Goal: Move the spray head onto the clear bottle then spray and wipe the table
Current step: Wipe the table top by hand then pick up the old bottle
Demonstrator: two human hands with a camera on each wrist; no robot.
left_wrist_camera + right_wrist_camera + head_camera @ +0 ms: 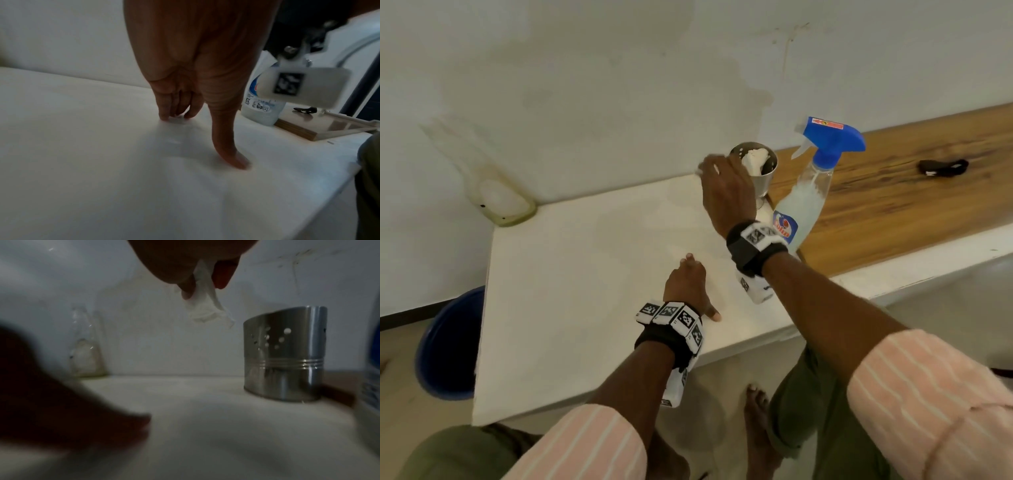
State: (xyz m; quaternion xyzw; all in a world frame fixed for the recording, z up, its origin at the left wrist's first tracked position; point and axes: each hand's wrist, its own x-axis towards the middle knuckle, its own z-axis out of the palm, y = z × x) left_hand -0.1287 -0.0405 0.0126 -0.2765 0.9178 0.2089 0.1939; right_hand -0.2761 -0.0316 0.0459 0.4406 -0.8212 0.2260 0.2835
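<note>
A clear bottle (799, 205) with a blue spray head (832, 137) stands at the table's right side, where the white top meets the wood. A second clear bottle (498, 198), with no head, leans in the far left corner. My right hand (722, 185) hovers just left of a steel holder (763, 185) and pinches a white tissue (202, 305) that hangs from its fingers. More tissue (755, 159) sits inside the holder. My left hand (690, 284) rests on the white table (571, 291), its fingertips (164, 116) and thumb touching the top; it holds nothing.
A wooden countertop (893, 205) runs off to the right with a small black object (943, 168) on it. A blue bin (448, 342) stands on the floor left of the table. The wall closes the far side.
</note>
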